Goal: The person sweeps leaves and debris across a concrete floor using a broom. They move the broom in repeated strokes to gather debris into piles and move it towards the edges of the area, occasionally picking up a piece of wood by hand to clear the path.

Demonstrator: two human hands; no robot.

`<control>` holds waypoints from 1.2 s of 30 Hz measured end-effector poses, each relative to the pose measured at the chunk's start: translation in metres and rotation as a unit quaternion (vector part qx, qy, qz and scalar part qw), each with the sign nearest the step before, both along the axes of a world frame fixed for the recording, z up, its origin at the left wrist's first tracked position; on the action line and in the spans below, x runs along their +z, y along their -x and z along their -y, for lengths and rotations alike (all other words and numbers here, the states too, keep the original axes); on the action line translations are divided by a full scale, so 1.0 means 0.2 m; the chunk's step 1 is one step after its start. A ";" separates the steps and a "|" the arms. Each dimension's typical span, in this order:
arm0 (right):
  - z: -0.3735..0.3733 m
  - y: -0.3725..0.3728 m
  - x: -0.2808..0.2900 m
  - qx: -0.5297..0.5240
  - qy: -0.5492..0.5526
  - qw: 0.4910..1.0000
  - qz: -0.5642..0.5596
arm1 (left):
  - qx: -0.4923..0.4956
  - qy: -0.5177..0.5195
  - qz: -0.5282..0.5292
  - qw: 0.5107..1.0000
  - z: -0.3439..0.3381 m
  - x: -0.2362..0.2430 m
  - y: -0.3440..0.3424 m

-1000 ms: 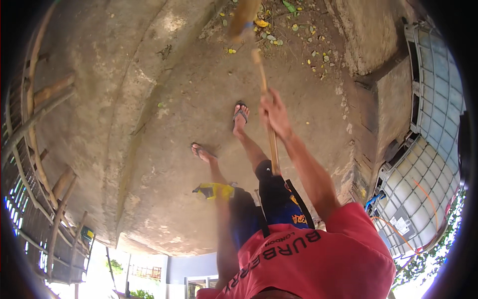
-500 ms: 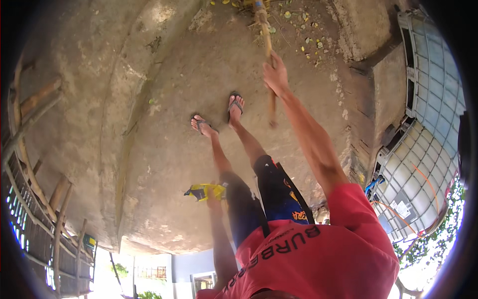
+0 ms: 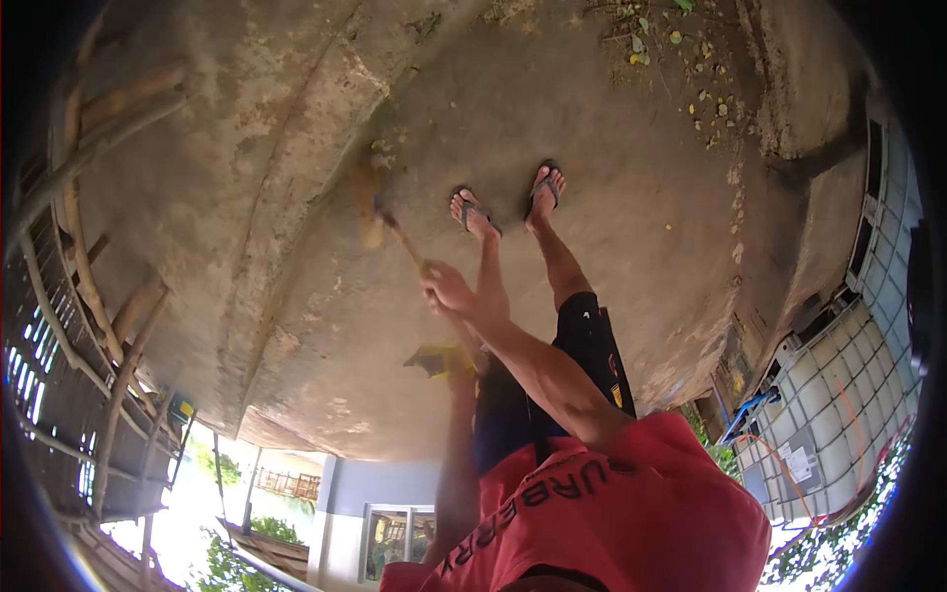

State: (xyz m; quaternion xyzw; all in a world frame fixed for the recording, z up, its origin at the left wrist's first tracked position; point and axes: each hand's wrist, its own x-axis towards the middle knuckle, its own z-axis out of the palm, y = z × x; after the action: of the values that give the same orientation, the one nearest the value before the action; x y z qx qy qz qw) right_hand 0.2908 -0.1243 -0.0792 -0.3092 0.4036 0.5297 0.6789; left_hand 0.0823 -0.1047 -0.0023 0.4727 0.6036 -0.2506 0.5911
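My right hand [image 3: 452, 292] is closed around the wooden handle of a broom [image 3: 406, 245], now in front of my body. The broom's head is smeared by motion and hovers at or just over the concrete to the left of my feet; whether it touches cannot be told. A crumpled yellow and dark wrapper [image 3: 434, 362] is in my left hand [image 3: 462, 373], which hangs low beside my thigh and is blurred. On the ground stand my two feet in dark flip-flops [image 3: 548, 187].
Scattered leaves [image 3: 705, 104] lie on the concrete floor [image 3: 651, 237] at the far right. A low raised ledge [image 3: 266, 237] runs along the left. Beyond it is a wooden pole fence [image 3: 109, 345]. A caged white tank [image 3: 829, 414] stands at the right.
The broom has swung from far ahead on the right to the left of my feet, my right arm crossing my body. My left hand still has the wrapper.
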 end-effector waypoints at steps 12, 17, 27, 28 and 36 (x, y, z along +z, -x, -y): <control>0.15 0.27 0.37 -0.026 0.049 0.997 -0.045 | -0.167 -0.015 0.037 0.985 -0.15 0.08 0.10; 0.79 -0.14 -0.49 -0.165 0.073 0.946 0.269 | -0.407 -0.095 0.154 0.895 -0.12 0.09 -0.01; 1.42 -0.49 0.43 0.080 0.456 0.836 0.295 | 0.167 0.145 0.036 0.974 -0.19 0.04 -0.09; 1.49 -0.39 0.55 0.117 0.439 0.841 0.295 | 0.033 0.105 0.068 0.992 -0.16 0.08 -0.18; 2.18 -0.67 0.09 0.412 0.425 0.760 0.269 | -0.095 0.055 0.045 0.993 -0.17 0.06 -0.13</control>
State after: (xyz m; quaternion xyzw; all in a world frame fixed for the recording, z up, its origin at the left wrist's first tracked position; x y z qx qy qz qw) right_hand 0.4239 -0.5607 -0.0622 -0.8321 0.2222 0.4274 0.2749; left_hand 0.1091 -0.0713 0.0095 0.5050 0.5143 -0.3169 0.6165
